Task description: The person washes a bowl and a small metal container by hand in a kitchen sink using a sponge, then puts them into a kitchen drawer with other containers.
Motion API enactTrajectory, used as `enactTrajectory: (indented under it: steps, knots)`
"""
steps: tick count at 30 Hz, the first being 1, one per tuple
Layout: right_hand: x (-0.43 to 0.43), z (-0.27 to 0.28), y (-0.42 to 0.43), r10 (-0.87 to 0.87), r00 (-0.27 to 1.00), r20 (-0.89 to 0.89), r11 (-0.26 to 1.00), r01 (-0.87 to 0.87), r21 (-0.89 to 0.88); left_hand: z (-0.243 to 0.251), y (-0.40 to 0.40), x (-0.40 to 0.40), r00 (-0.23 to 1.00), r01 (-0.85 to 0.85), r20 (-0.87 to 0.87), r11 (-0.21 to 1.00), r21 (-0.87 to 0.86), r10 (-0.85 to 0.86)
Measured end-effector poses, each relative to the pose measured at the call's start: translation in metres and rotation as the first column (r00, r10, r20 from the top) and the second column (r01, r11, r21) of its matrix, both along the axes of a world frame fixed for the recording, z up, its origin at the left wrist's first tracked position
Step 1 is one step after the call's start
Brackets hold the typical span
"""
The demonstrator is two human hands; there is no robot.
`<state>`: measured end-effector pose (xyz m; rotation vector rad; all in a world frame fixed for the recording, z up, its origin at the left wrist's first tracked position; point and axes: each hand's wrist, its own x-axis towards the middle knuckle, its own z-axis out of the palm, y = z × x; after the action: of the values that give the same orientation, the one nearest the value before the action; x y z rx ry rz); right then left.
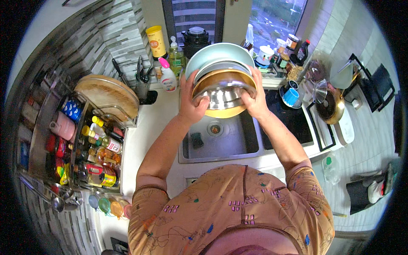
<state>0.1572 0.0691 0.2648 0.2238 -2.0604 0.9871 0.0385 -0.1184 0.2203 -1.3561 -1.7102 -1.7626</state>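
Note:
Both my hands hold a stack of nested bowls and basins over the far part of the sink (232,148). My left hand (193,103) grips the stack's left side, thumb over the rim of a shiny metal bowl (224,100). On the opposite side, my right hand (257,103) clasps it the same way. The stack is tilted. A pale green basin (220,51) shows at its far side, then a grey rim (220,66). A yellow surface (225,113) shows at the near edge. Below lie a dark scouring pad (197,140) and the drain (215,128).
Left of the sink stand a spray bottle (168,79), a soap pump bottle (176,59), round wooden boards (106,98) and a rack of condiment bottles (108,145). A black cooktop (283,127) adjoins on the right, with a blue cup (290,97) and a pan (330,106) beyond.

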Motion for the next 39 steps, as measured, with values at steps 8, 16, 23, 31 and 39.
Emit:
enactTrajectory:
  steps: [8, 16, 23, 31, 39]
  knots:
    - [0.043, -0.037, 0.001, 0.398, 0.720, 0.569, 0.698, 0.165, -0.697, -0.029, 0.002, 0.054, 0.751, 0.058, 0.624, 0.919, -0.390, 0.217]
    - [0.129, -0.063, -0.009, 0.793, 0.323, 0.517, 0.537, 0.031, -0.843, -0.066, -0.050, 0.190, 0.139, 0.123, 0.982, 0.981, -0.149, 0.131]
    - [0.166, -0.132, -0.035, 0.762, 0.299, 0.574, 0.584, 0.068, -0.809, -0.095, -0.095, 0.321, -0.022, -0.211, 0.997, 0.974, -0.083, 0.081]
    - [0.222, -0.174, -0.107, 0.905, -0.203, 0.374, 0.400, 0.103, -0.911, -0.083, -0.149, 0.464, 0.092, -0.456, 0.959, 0.867, -0.200, 0.269]
    - [0.346, -0.168, -0.222, 0.761, -0.525, 0.382, 0.421, -0.049, -0.906, -0.127, -0.208, 0.619, 0.026, -0.664, 0.815, 0.619, -0.419, 0.579]
